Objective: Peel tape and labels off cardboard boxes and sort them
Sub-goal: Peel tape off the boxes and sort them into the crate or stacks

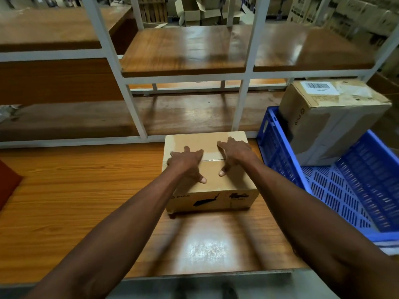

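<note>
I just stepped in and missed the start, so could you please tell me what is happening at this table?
A person has both hands flat on top of a closed cardboard box on the wooden table. The left hand and right hand lie either side of the taped centre seam, fingers spread, with no grip on anything. A second cardboard box, bearing a barcode label, sits in the blue plastic crate alongside.

Matt cardboard box (216, 184), glossy wooden table (86, 190)

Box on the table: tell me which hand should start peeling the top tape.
Probably right. The right hand has fingers on the tape strip across the box; the left hand steadies.
</note>
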`<move>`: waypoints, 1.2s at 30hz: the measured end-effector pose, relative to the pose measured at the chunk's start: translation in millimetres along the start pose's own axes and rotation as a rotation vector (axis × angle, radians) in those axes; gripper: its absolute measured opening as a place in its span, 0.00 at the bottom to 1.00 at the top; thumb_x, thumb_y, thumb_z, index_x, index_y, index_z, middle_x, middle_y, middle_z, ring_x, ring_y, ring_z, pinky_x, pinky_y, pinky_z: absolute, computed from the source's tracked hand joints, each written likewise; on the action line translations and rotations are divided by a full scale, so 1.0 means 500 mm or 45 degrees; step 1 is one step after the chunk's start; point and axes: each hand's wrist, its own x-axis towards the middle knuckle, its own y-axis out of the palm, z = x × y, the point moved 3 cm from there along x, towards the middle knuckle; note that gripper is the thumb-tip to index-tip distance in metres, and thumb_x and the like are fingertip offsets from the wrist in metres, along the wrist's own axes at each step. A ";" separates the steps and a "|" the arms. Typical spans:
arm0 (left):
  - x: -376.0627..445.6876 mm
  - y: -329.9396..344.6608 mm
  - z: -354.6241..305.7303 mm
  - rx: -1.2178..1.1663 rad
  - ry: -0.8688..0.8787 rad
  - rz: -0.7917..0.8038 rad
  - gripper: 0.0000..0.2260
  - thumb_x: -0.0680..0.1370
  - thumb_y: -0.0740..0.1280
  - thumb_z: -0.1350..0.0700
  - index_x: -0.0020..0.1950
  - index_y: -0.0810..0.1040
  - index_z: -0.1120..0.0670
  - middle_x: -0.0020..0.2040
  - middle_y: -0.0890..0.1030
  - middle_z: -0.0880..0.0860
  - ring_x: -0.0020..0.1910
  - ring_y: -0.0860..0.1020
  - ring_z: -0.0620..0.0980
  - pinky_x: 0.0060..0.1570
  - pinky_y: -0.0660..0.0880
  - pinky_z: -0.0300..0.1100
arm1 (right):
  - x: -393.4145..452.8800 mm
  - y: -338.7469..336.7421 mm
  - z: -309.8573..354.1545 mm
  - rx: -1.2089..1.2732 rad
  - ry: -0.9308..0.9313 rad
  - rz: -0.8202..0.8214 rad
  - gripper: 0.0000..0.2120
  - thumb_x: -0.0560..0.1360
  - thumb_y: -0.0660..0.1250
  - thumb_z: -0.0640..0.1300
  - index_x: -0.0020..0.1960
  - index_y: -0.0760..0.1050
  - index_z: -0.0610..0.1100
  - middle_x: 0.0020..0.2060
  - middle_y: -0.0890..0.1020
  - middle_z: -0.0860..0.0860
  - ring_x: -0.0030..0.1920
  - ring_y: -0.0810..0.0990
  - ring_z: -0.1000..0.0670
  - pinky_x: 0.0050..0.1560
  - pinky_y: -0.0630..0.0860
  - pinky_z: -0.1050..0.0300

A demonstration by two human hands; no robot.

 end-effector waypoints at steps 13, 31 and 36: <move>-0.015 0.014 -0.006 -0.145 -0.007 0.026 0.45 0.70 0.80 0.43 0.81 0.59 0.41 0.81 0.57 0.57 0.78 0.53 0.74 0.70 0.63 0.72 | -0.017 0.048 0.019 0.026 0.029 0.179 0.61 0.65 0.83 0.59 0.83 0.44 0.62 0.84 0.46 0.47 0.80 0.51 0.29 0.73 0.64 0.28; -0.076 0.060 -0.001 -0.186 0.058 -0.090 0.35 0.73 0.76 0.40 0.77 0.67 0.43 0.84 0.49 0.56 0.80 0.50 0.70 0.72 0.54 0.73 | -0.097 0.094 0.040 0.164 -0.144 0.093 0.30 0.82 0.65 0.55 0.82 0.60 0.55 0.82 0.60 0.46 0.79 0.61 0.36 0.72 0.69 0.36; -0.094 0.092 -0.019 -0.042 0.104 -0.158 0.27 0.76 0.69 0.35 0.71 0.73 0.48 0.71 0.70 0.56 0.68 0.69 0.62 0.62 0.72 0.64 | -0.109 0.075 0.049 0.160 -0.146 0.053 0.29 0.81 0.65 0.59 0.80 0.64 0.53 0.78 0.67 0.46 0.73 0.70 0.40 0.67 0.74 0.42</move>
